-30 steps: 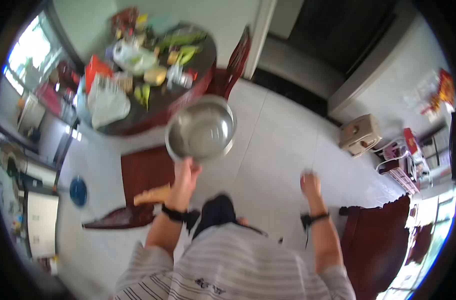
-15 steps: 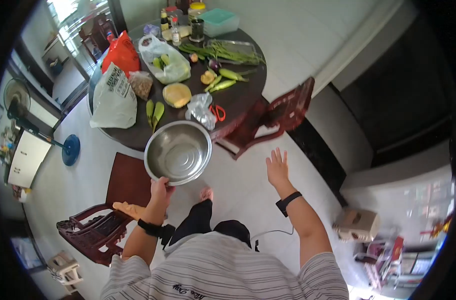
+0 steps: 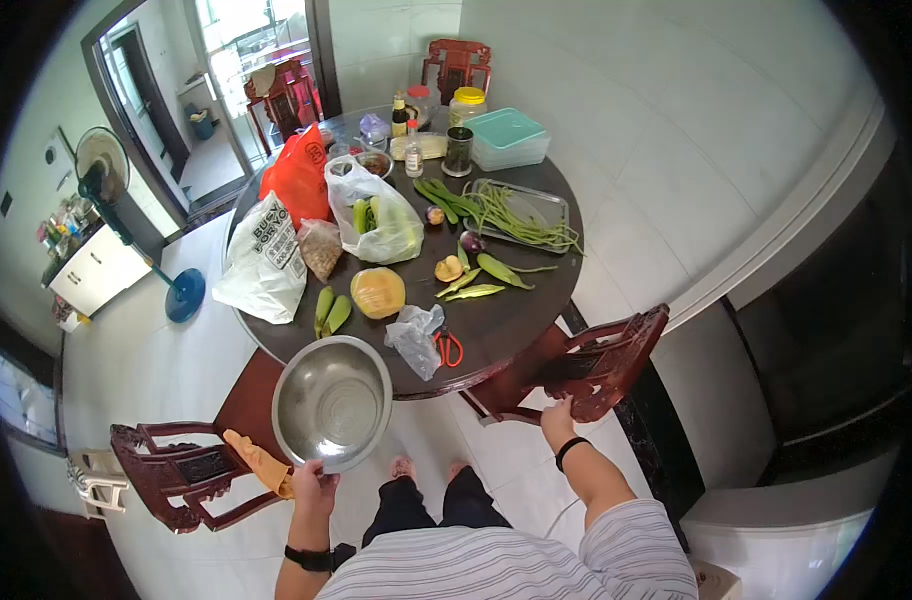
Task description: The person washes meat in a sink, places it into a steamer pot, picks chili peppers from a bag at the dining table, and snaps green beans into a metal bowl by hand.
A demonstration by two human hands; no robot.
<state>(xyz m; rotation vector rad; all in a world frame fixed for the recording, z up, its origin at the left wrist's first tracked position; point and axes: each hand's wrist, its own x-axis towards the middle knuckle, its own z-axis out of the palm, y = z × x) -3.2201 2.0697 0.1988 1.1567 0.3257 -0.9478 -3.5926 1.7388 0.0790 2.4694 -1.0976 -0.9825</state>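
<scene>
My left hand (image 3: 314, 488) grips the near rim of an empty steel basin (image 3: 333, 402), which is tilted in front of the round dark table (image 3: 496, 345). My right hand (image 3: 558, 422) is at the carved back of the red wooden chair (image 3: 616, 365) on the right, its fingers closed against the edge. Near the basin on the table lie a crumpled clear bag (image 3: 414, 340), red-handled scissors (image 3: 448, 348), a round yellow item (image 3: 377, 293) and two green vegetables (image 3: 331, 312).
Bags, including a white one (image 3: 266, 262) and a red one (image 3: 298, 178), stand on the table with green beans (image 3: 521, 215), bottles and a teal-lidded container (image 3: 511, 138). Another chair (image 3: 181, 478) holds an orange cloth (image 3: 259, 465). A fan (image 3: 184, 295) stands at left.
The view has swung toward the table and come closer. My left hand still carries the basin, now lower at the table's edge. My right hand, spread before, has closed at the chair back.
</scene>
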